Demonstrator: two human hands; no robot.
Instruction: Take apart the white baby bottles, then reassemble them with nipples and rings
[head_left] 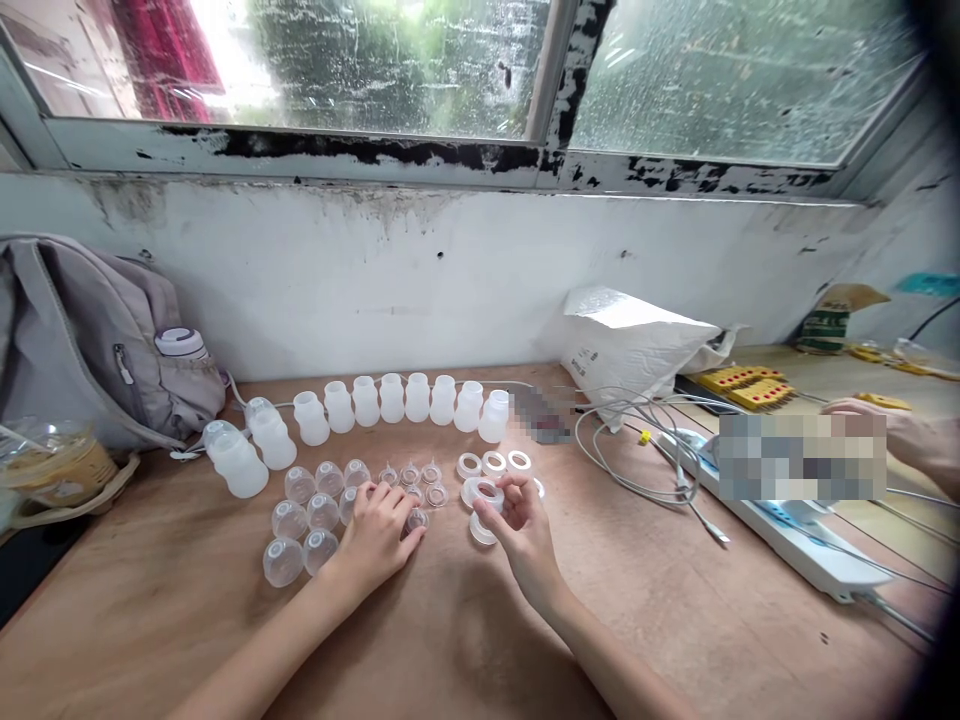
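My right hand (pixel 525 530) pinches a white collar ring (pixel 489 490) between thumb and fingers, just above other white rings (pixel 493 462) on the table. My left hand (pixel 381 528) rests low over the small clear bottle nipples (pixel 409 473), its thumb and fingertips around one nipple (pixel 417 518). To the left of that hand stand several clear dome caps (pixel 288 519) in rows, some partly hidden by it. Behind them, white baby bottle bodies (pixel 391 398) form a curved line. Two bottles (pixel 236 460) at its left end have caps on.
A grey backpack (pixel 82 330) and a drink cup (pixel 56 465) are at the left. A white bag (pixel 630 345), coiled cables (pixel 630 450) and a power strip (pixel 780 540) lie to the right. Another person's hand (pixel 900 435) reaches in at the far right, beside yellow pieces (pixel 742 387).
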